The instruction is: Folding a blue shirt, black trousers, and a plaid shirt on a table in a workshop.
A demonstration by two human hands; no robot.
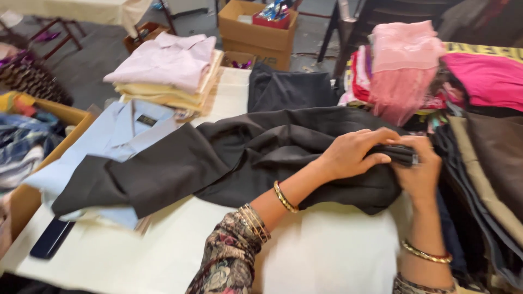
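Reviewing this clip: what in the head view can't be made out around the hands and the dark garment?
- Head view: the folded edge of the dark garment is covered where the left hand and right hand pinch it.
- The light blue shirt is partly buried under the garment.
- The dark flat object by the table edge is too blurred to identify.
- The box contents are too small.

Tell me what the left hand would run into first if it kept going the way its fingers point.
The left hand points right, so it would meet the right hand gripping the same dark garment, probably at once; depth is unclear.
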